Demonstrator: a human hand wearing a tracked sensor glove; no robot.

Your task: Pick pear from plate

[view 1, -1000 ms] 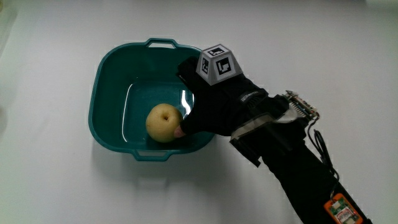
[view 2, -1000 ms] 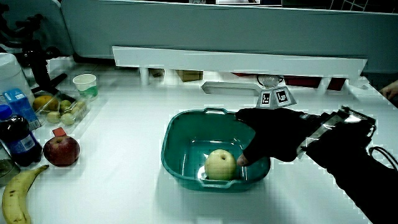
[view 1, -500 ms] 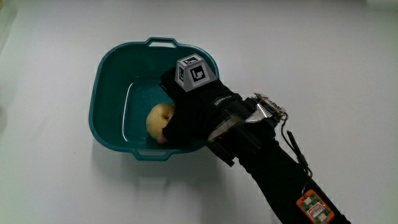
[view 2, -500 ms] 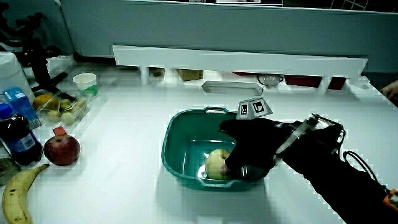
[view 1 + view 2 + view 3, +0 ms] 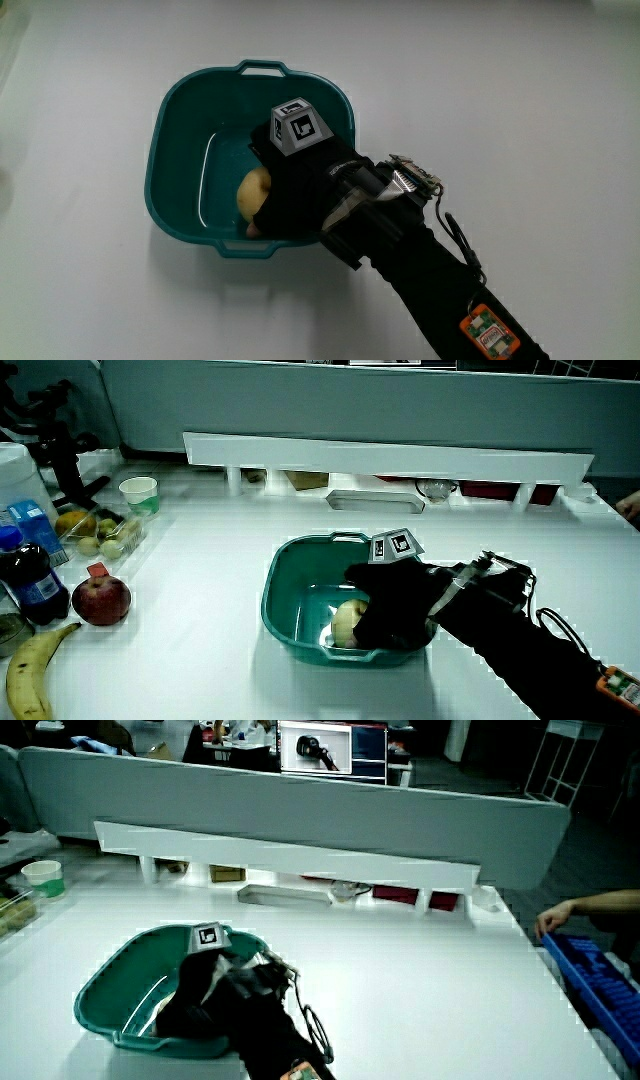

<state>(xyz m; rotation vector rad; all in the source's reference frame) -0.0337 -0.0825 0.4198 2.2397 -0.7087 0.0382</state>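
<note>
Desk (image 5: 80, 300), white, carries a teal basin (image 5: 175, 120) with a handle at its rim. This stands in for the plate of the task. Task state, as I judge it: reach is done and the grasp is made or nearly made, but the lift is not yet done. The forearm (image 5: 420, 280), in a black sleeve, slants in over the basin rim nearest the person. The hand (image 5: 295, 190) is down inside the basin, palm turned down. Its fingers curl over and around the pear (image 5: 250, 190). The pear sits low in the basin near that same wall, half covered by the glove, with only its pale flank showing in a side view (image 5: 345, 622). How firm the hold is I cannot tell. The patterned cube (image 5: 300, 127) rides on the back of the hand, facing up.
</note>
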